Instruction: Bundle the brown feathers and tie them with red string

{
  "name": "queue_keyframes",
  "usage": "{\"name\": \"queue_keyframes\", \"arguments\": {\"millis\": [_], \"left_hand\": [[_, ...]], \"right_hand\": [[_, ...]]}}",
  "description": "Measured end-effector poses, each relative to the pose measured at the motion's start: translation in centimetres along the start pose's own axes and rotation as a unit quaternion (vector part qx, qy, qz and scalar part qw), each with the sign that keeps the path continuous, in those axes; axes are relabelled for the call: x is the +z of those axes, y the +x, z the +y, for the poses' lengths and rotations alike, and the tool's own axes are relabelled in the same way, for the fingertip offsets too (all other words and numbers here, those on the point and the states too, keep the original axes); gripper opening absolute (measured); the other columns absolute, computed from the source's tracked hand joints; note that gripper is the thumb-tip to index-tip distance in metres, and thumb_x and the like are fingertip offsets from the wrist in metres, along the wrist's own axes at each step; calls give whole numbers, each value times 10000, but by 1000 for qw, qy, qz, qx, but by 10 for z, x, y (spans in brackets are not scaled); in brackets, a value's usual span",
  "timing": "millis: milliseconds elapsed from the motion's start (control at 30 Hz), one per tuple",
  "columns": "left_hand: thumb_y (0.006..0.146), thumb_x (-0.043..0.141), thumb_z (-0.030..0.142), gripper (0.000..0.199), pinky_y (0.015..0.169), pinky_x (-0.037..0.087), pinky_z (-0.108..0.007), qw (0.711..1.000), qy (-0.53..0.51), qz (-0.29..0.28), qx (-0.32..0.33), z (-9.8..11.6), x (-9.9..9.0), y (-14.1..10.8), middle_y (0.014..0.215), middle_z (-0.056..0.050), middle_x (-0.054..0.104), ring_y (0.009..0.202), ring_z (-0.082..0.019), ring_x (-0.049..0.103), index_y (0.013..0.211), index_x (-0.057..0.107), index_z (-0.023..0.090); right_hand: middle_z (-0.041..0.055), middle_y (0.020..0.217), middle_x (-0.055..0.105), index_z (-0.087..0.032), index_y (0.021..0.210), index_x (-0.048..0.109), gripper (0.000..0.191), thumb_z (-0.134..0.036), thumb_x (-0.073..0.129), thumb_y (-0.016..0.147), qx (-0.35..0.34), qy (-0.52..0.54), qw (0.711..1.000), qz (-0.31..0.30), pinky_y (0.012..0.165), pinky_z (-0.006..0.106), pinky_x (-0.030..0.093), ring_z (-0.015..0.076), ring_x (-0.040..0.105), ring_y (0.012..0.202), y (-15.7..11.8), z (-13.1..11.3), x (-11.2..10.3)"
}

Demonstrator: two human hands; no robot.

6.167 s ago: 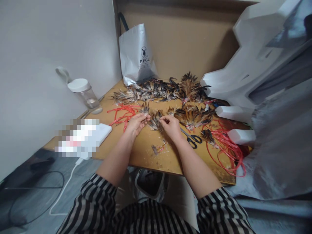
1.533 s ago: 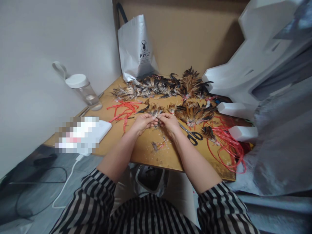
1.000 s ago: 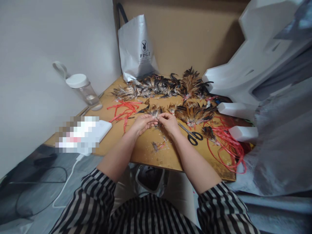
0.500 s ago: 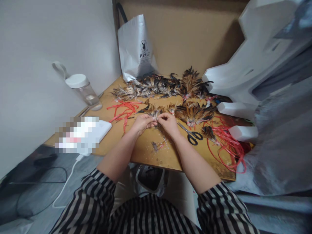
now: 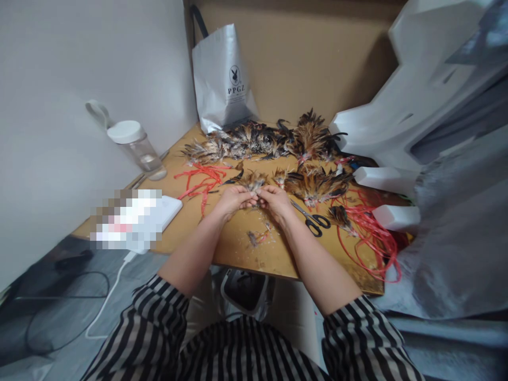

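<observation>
Over the middle of the wooden table [image 5: 230, 238], my two hands meet at a small bunch of brown feathers [image 5: 254, 180]. My left hand [image 5: 235, 202] is closed on its base, thumb and fingers pinched together. My right hand [image 5: 274, 200] pinches the same base from the other side, its fingertips touching the left ones. The feathers fan out away from me; their stems are hidden by my fingers. Black-handled scissors [image 5: 313, 218] lie just right of my right hand. Below my hands are feather scraps [image 5: 257, 237].
Behind my hands lie a row of dark feathers [image 5: 254, 140] and brown feather bundles [image 5: 317, 182]. Red plastic strips lie left [image 5: 202, 180] and in a tangle right [image 5: 377, 233]. A silver bag [image 5: 222, 79], a bottle [image 5: 138, 148] and a white cabled device [image 5: 170, 209] stand or lie around.
My right hand has shifted slightly, its fingers drawing closer to the feather base and my left fingertips. My left hand stays nearly still. Everything else looks the same.
</observation>
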State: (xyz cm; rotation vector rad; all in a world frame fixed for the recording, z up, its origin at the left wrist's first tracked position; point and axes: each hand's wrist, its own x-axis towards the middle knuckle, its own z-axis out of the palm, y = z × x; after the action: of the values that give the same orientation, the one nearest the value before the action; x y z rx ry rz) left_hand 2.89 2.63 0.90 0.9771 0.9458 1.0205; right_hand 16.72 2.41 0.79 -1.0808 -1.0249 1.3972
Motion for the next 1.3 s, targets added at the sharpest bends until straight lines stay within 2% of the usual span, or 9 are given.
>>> {"name": "queue_keyframes", "arguments": {"millis": [267,433,600,933,1300], "left_hand": [[657,664,118,74,521,457,-124,999,-29,-8,-18,-1,-3,1,629,-49,637,537,-55,580,694,613,80],[641,676,128,90,507,452,-123,1000,-23,-5,-11,-1,-3,1,614,-41,631,524,-56,576,679,609,81],[626,695,174,131,500,445,-134,1000,2,-15,-4,-2,-2,0,612,-39,630,498,-50,561,675,615,82],[630,696,277,211,518,439,-156,996,35,-77,-22,-5,-8,0,687,-77,657,562,-77,583,725,649,94],[666,661,285,211,499,434,-168,991,88,-101,15,-7,-6,0,741,-101,669,539,-77,576,753,656,92]], "right_hand": [[-47,482,523,-166,584,574,196,-316,693,546,-72,-44,996,13,432,199,306,58,395,418,-3,-3,1],[-41,481,526,-164,612,588,217,-346,691,551,-57,-44,997,-1,434,205,303,65,398,419,-3,-5,0],[-55,434,483,-168,566,533,252,-358,696,548,-51,-24,998,-2,416,202,280,60,381,395,-3,-4,0],[-61,435,465,-165,565,527,267,-364,703,541,-15,-50,997,-53,417,199,260,56,374,404,-4,-10,-7],[-65,400,432,-158,496,492,321,-397,699,552,-64,-117,991,-18,420,210,236,51,329,393,-8,-12,-2]]}}
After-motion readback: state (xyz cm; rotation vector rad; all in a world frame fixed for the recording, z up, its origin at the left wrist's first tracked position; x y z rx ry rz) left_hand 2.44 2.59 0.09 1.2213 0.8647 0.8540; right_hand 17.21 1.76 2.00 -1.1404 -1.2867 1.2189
